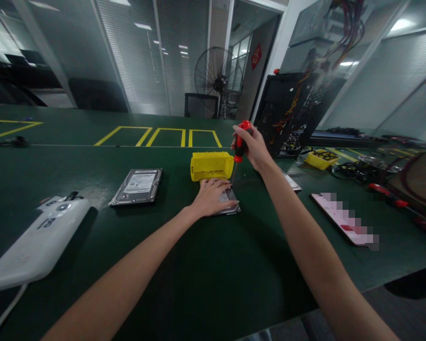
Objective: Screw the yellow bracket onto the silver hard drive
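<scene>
1. My left hand point(209, 196) lies over a silver-grey, rectangular metal hard drive point(228, 195), fingers together and stretched across it, thumb spread away. That seems meant to stop it sliding or turning; I can't tell how hard I'm pressing.

2. The drive is flat on the dark green table point(184, 265), between my forearms, where both hands reach it easily and the tabletop takes any downward push.

3. My right hand point(253, 144) has its fingers curled round the red-and-black handle of a thin-shafted screwdriver point(239, 147), gripping high, which should suit both pressing and twisting.

4. I hold the screwdriver nearly upright, shaft down by my left fingertips at the drive's far side, so force would go straight down. Whether the tip is seated in a screw, I can't tell.

5. The open yellow plastic bin point(209, 160) stands just beyond my left fingers, handy for small parts.

6. A second silver hard drive with a white label point(138, 185) lies well off to the left, out of my elbows' way.
</scene>
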`<state>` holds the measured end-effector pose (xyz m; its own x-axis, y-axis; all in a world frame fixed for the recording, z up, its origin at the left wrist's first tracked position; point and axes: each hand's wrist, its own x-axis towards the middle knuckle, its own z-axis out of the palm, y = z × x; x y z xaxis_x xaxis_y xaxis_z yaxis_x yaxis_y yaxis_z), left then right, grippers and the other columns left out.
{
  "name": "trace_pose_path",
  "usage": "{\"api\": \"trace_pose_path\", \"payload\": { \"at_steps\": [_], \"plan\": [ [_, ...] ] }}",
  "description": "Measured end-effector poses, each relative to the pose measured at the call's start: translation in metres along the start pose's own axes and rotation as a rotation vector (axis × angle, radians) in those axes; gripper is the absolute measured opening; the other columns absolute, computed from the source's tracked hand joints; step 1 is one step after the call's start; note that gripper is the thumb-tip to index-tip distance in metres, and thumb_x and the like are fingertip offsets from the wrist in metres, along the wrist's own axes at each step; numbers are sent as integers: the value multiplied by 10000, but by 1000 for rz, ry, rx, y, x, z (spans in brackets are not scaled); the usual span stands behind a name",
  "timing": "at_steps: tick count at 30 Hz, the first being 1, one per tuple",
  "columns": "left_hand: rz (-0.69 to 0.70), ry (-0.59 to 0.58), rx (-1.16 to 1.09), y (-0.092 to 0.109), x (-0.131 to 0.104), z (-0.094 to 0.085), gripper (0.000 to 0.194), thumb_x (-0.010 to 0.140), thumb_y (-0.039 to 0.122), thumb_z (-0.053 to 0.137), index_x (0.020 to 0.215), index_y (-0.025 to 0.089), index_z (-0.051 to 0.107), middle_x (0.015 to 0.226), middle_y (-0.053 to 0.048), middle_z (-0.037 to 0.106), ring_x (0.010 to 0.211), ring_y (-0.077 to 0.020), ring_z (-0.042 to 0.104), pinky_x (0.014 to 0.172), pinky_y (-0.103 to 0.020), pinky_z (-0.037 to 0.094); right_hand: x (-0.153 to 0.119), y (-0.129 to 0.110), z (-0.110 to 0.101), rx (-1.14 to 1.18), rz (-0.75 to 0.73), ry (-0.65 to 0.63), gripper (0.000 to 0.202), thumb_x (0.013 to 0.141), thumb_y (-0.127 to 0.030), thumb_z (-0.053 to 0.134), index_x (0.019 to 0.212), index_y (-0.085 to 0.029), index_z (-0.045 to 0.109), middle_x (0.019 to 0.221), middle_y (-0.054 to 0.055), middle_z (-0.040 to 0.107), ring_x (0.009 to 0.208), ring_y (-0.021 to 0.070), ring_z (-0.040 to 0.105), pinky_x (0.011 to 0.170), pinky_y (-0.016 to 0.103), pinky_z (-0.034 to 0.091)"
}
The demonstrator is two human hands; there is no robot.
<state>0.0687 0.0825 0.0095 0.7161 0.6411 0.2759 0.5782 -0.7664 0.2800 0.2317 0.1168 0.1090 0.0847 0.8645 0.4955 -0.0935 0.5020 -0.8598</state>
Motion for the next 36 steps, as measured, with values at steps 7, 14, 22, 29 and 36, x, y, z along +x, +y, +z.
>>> {"api": "trace_pose_path", "payload": {
  "at_steps": [7,14,22,29,36],
  "plan": [
    [-15,-11,4,1,0,-1,707,871,719,384,1359,221,501,1410,-80,505,1277,-310,409,1021,-485,286,1,0,-5,7,-10,-34,393,669,-445,779,782,-234,468,572,-83,518,448,64,490,474,219,449],
    [-10,-10,15,2,0,-1,701,877,709,392,1351,207,510,1407,-78,509,1271,-304,413,1012,-471,298,1,0,-4,23,3,-44,387,660,-433,785,823,-229,499,568,-88,507,444,58,479,475,210,423],
    [-20,-24,14,4,0,-3,695,876,708,392,1356,219,507,1408,-75,507,1266,-309,414,1014,-480,287,3,1,-4,63,64,-28,427,712,-595,658,864,-232,493,651,-64,514,502,74,506,497,229,462],
    [-15,-17,9,2,0,-2,705,878,700,404,1347,186,516,1406,-89,509,1269,-309,418,1018,-478,291,4,3,-4,53,74,-45,432,740,-640,606,874,-239,517,675,-55,513,535,80,523,509,228,482],
    [-13,-14,-3,1,-1,-1,732,868,729,379,1351,194,509,1405,-88,506,1269,-304,415,1014,-485,296,3,0,-6,81,25,-15,398,707,-574,672,794,-209,539,687,-41,528,544,78,533,542,237,517]
  ]
}}
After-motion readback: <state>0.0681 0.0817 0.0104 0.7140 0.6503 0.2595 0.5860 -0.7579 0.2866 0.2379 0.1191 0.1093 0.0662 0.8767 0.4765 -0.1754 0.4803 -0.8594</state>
